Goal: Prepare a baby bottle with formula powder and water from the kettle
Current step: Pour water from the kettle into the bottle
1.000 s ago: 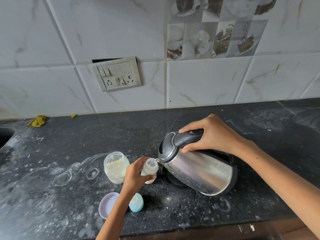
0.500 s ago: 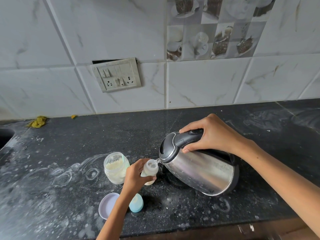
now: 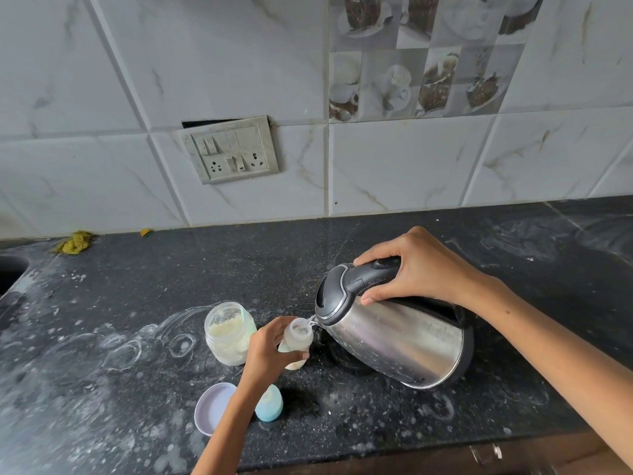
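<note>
My left hand (image 3: 265, 349) grips a small translucent baby bottle (image 3: 297, 339) with no top on, held just above the black counter. My right hand (image 3: 416, 269) is wrapped around the black handle of a steel kettle (image 3: 394, 332), which is tilted to the left. The kettle's spout sits at the bottle's mouth and a thin stream of water runs into it. An open glass jar of pale formula powder (image 3: 228, 332) stands just left of the bottle.
A lilac jar lid (image 3: 213, 406) and a blue bottle cap (image 3: 269, 404) lie near the counter's front edge (image 3: 376, 455). Powder smears cover the counter's left part. A sink corner (image 3: 10, 269) shows at far left. A switch panel (image 3: 234, 149) is on the tiled wall.
The kettle has tipped slightly further towards the bottle. Both hands keep their grips and stay almost in place.
</note>
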Demonstrator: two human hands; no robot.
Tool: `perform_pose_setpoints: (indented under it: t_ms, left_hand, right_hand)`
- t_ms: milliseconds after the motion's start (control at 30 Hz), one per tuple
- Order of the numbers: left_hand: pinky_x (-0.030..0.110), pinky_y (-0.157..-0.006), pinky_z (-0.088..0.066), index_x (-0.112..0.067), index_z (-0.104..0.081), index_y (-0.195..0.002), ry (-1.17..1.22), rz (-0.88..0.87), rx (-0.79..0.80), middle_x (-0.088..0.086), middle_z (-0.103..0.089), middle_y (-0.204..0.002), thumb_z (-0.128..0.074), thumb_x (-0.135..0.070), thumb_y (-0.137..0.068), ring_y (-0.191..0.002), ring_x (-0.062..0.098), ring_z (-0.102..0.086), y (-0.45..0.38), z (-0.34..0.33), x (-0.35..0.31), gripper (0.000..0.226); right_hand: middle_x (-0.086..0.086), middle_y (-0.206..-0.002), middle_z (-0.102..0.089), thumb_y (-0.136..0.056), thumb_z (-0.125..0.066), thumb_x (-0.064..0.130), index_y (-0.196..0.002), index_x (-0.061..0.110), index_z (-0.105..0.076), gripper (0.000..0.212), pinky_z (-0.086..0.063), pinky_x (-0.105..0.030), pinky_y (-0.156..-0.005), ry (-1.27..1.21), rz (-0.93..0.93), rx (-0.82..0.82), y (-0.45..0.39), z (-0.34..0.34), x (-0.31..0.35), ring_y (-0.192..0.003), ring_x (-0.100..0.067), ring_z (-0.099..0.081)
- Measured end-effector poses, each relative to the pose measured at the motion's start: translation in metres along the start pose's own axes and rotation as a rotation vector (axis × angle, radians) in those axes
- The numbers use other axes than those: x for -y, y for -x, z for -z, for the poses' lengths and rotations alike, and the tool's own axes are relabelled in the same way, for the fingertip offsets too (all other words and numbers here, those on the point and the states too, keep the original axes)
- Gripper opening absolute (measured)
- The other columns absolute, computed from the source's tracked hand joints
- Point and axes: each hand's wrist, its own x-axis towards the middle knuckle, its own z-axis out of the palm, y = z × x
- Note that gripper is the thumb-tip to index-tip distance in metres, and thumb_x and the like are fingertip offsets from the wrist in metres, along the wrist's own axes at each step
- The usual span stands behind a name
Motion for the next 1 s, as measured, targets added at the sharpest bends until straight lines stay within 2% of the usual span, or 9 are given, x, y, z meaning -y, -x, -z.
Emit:
perform_pose_setpoints:
  t_ms: [200, 433, 567, 667, 867, 1000]
  left_hand:
    - [0.004, -0.08, -0.048, -0.024, -0.062, -0.105, 0.009, 0.015, 0.003, -0.013, -0.069, -0.1, -0.092, -0.006, -0.054, -0.096, -0.004, -0.064, 0.002, -0.001, -0.001, 0.062]
    - [0.008, -0.083, -0.049, -0.028, -0.062, -0.103, 0.042, 0.022, -0.01, -0.009, -0.071, -0.103, -0.092, -0.006, -0.055, -0.099, 0.001, -0.066, 0.003, 0.0, -0.001, 0.062]
    - [0.018, -0.089, -0.052, -0.022, -0.064, -0.108, 0.088, 0.039, -0.017, -0.006, -0.073, -0.106, -0.091, -0.008, -0.057, -0.101, 0.004, -0.068, 0.004, 0.0, 0.0, 0.06]
    - [0.027, -0.093, -0.053, -0.017, -0.065, -0.111, 0.129, 0.048, -0.027, -0.003, -0.074, -0.106, -0.09, -0.007, -0.058, -0.102, 0.009, -0.068, 0.005, 0.0, -0.001, 0.06]
    - [0.035, -0.094, -0.053, -0.017, -0.064, -0.111, 0.198, 0.05, -0.074, 0.001, -0.074, -0.107, -0.089, -0.004, -0.059, -0.102, 0.013, -0.069, 0.008, 0.002, -0.011, 0.058]
    - [0.03, -0.093, -0.054, -0.015, -0.063, -0.114, 0.219, 0.031, -0.139, -0.001, -0.072, -0.109, -0.089, -0.006, -0.061, -0.102, 0.009, -0.068, 0.015, -0.001, -0.019, 0.06]
  right_hand:
    - [0.04, -0.073, -0.06, -0.057, -0.092, 0.042, -0.104, 0.032, -0.077, 0.05, -0.043, -0.004, -0.07, -0.037, 0.015, -0.011, 0.001, -0.001, -0.004, -0.078, 0.015, -0.063]
    - [0.04, -0.075, -0.064, -0.054, -0.091, 0.046, -0.103, 0.035, -0.076, 0.052, -0.047, -0.007, -0.073, -0.085, 0.016, -0.039, 0.003, -0.005, -0.012, -0.08, 0.012, -0.066]
    - [0.045, -0.079, -0.064, -0.053, -0.094, 0.042, -0.102, 0.034, -0.077, 0.052, -0.042, -0.001, -0.071, -0.161, 0.024, -0.104, 0.009, -0.01, -0.022, -0.08, 0.015, -0.065]
    - [0.037, -0.088, -0.07, -0.052, -0.095, 0.039, -0.101, 0.033, -0.077, 0.052, -0.043, -0.001, -0.072, -0.225, 0.024, -0.151, 0.015, -0.014, -0.028, -0.082, 0.012, -0.067]
    - [0.026, -0.095, -0.074, -0.049, -0.091, 0.044, -0.099, 0.035, -0.076, 0.053, -0.05, -0.008, -0.081, -0.389, -0.023, -0.338, 0.037, -0.03, -0.043, -0.088, 0.004, -0.071]
    - [0.021, -0.098, -0.076, -0.05, -0.093, 0.037, -0.099, 0.031, -0.076, 0.052, -0.052, -0.012, -0.081, -0.484, -0.077, -0.534, 0.054, -0.05, -0.054, -0.088, -0.002, -0.072]
